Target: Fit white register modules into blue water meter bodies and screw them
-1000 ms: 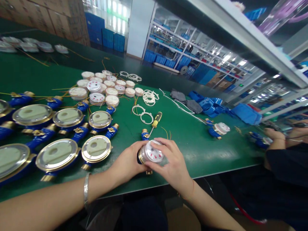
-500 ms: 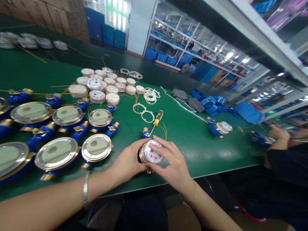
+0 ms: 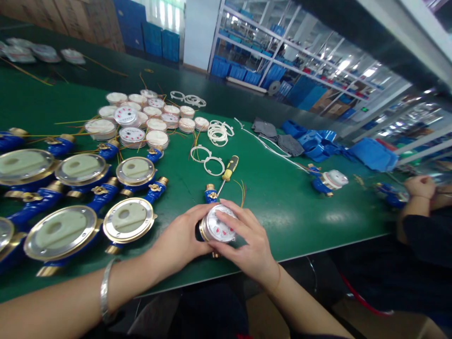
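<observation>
A round water meter dial (image 3: 223,231), clear-cased with red pointers, sits at or on the brass rim of a blue water meter body (image 3: 211,193) near the table's front edge. My right hand (image 3: 252,247) grips the dial, with fingers across its face and the thumb at its near side. Around the left side of the meter body curls my left hand (image 3: 180,240); its hold on the rim is partly hidden. Whether the dial is fully seated cannot be seen. A yellow and black screwdriver (image 3: 230,168) lies just behind the meter, beside thin coloured wires (image 3: 243,190).
Several blue meter bodies (image 3: 129,220) with pale discs fill the left. Behind them lie loose dials (image 3: 157,139) and white rings (image 3: 213,166). Blue plastic parts (image 3: 318,146) and another meter (image 3: 335,179) lie to the right, near another person's hand (image 3: 420,187).
The camera view has shifted slightly, so the items on the left appear further left. Both hands keep their hold on the dial and meter body, with little visible movement.
</observation>
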Demonstrator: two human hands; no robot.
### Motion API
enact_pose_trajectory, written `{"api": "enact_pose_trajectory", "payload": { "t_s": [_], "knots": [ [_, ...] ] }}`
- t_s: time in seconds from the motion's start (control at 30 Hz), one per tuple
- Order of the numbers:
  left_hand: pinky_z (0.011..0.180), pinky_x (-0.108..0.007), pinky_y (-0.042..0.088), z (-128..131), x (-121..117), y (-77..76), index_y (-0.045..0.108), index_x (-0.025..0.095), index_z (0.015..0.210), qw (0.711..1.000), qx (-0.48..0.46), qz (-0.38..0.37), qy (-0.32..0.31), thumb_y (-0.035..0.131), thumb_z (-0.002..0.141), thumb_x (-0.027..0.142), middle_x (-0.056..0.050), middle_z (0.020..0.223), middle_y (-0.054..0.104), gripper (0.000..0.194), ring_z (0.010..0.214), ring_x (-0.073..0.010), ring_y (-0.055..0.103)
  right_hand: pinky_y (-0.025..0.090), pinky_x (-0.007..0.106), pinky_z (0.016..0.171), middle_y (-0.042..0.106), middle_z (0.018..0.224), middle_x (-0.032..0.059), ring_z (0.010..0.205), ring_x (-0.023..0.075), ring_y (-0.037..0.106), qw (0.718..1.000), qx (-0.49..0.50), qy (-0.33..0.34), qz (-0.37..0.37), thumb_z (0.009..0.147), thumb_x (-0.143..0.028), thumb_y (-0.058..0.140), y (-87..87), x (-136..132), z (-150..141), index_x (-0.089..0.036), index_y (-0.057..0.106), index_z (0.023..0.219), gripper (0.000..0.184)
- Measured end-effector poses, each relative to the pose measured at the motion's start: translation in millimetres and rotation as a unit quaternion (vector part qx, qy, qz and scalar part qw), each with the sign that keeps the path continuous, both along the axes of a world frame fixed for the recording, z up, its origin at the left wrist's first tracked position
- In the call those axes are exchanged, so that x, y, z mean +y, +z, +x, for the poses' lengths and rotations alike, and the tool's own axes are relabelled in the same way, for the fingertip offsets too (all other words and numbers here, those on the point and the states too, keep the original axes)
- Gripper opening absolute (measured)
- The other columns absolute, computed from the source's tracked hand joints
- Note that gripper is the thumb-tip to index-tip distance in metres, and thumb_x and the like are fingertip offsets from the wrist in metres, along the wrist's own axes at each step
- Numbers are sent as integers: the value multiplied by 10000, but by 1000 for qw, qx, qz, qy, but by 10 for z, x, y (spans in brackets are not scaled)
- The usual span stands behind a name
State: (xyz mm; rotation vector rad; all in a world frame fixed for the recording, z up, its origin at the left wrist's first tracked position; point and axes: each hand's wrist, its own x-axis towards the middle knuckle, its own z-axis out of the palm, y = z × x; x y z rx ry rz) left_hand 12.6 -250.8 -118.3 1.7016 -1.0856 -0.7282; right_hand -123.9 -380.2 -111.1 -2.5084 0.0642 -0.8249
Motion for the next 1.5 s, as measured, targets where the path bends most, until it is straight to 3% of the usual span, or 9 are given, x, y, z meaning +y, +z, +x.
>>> {"api": "enact_pose_trajectory", "payload": {
  "t_s": [0.57,0.77,0.83,0.93,1.03,1.17,1.27,1.37,1.5],
  "knots": [
    [1081,-309,401,-6,-5,25,560,225,1271,1000,-24,20,-4,832,669,276,-27,1327,604,662,1229,-197,553,518,402,940,563,1376,142,1143,230,601,999,-37,15,34,776,-353,775,-135,-46,16,-200,639,1186,458],
    [1084,-394,398,-32,23,70,523,258,1299,996,-59,62,5,831,675,371,-30,1344,593,705,1237,-237,543,419,481,1079,552,1401,101,1260,234,542,994,27,94,55,796,-490,721,52,-281,-44,-246,561,1313,594],
    [1095,-438,382,-42,36,74,510,254,1305,994,-79,81,7,844,645,403,-46,1345,588,755,1245,-264,529,423,475,1079,588,1363,69,1268,220,535,991,10,68,117,860,-482,654,153,-445,-25,-266,570,1305,502],
    [1141,-466,325,-70,24,64,450,249,1354,992,-84,90,19,862,601,453,-73,1393,536,882,1303,-285,473,498,422,989,669,1228,43,1142,194,616,983,-24,-31,177,931,-389,578,246,-769,138,-269,649,1194,298],
    [1144,-464,329,-114,-30,48,431,246,1350,994,-58,90,25,846,618,452,-83,1399,515,866,1300,-285,478,534,375,889,710,1122,47,1012,187,658,992,45,-60,102,918,-337,597,234,-1080,464,-225,677,1139,260],
    [1094,-455,395,-152,-90,23,465,236,1281,996,-49,63,29,814,649,389,-79,1302,579,737,1223,-285,546,449,376,985,711,1115,51,1068,193,608,990,125,-24,-54,861,-256,682,73,-1249,963,-199,714,1046,197],
    [1102,-462,387,-150,-93,16,464,232,1278,996,-54,63,25,814,649,378,-85,1302,578,734,1230,-288,541,445,369,913,716,979,86,976,214,595,984,155,-13,-83,782,-329,770,-97,-1193,1248,-169,747,905,203],
    [1110,-462,379,-141,-85,19,462,230,1283,996,-56,63,30,825,637,379,-92,1319,568,756,1244,-293,531,435,367,826,685,872,114,926,237,558,981,167,-36,-95,793,-337,758,-186,-1102,1416,-145,741,800,193],
    [1106,-457,385,-130,-91,24,470,229,1273,996,-58,58,24,818,642,375,-93,1306,575,735,1243,-293,532,424,354,832,672,875,95,919,223,543,983,151,-45,-95,870,-262,672,-6,-1043,1420,-149,705,797,139]
  ]
}}
